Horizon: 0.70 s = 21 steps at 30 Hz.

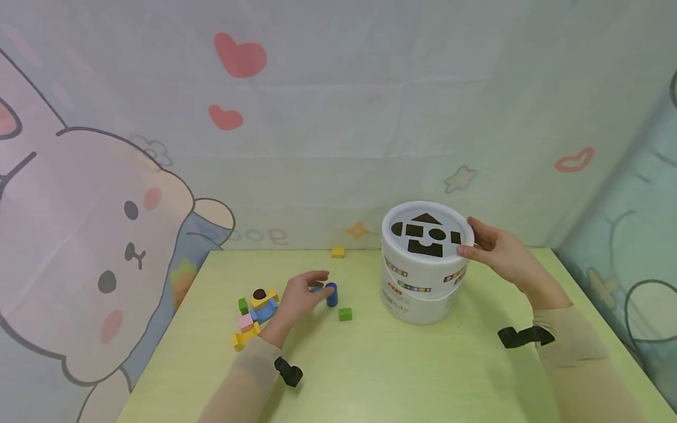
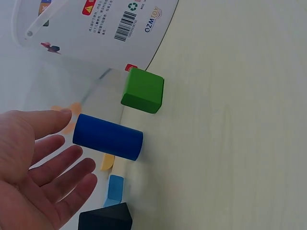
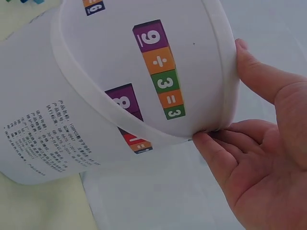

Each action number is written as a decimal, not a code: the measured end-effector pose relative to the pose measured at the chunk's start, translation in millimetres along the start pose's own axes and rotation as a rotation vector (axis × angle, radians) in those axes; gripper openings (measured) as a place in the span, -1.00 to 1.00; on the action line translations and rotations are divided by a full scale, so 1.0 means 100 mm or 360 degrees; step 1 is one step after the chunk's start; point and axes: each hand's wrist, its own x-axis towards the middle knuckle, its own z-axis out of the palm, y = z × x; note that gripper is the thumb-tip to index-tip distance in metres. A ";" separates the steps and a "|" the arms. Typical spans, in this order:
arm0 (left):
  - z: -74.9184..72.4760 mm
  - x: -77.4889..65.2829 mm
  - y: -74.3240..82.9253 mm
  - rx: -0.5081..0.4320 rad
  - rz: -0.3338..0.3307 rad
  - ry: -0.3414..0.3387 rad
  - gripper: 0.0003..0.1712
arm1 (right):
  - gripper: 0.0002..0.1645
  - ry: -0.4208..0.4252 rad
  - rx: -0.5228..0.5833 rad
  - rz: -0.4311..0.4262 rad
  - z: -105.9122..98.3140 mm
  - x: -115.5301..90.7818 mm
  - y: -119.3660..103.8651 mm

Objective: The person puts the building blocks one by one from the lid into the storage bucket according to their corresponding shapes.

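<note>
Left hand point(image 1: 297, 301): fingers loosely parted, gripping nothing, the nearer of the hands!
Blue cylinder point(image 1: 332, 295): there, upright on the counter point(image 1: 370, 364), long axis vertical, just right of that left hand!
White bucket point(image 1: 415, 302): farther right.
Right hand point(image 1: 503, 257): gripping the bucket's top edge.

A pale yellow-green tabletop point(image 1: 370, 370) bears a white bucket point(image 1: 423, 306), an upright blue cylinder point(image 1: 332, 296) near a small green block point(image 1: 345, 314), a yellow block point(image 1: 338, 252) by the far edge and, at left, a cluster of multicolored blocks point(image 1: 264, 311).
</note>
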 end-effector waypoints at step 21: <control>0.05 0.03 -0.03 0.0073 -0.0019 -0.0107 -0.56 | 0.15 -0.0005 0.0027 0.0050 -0.01 0.01 -0.01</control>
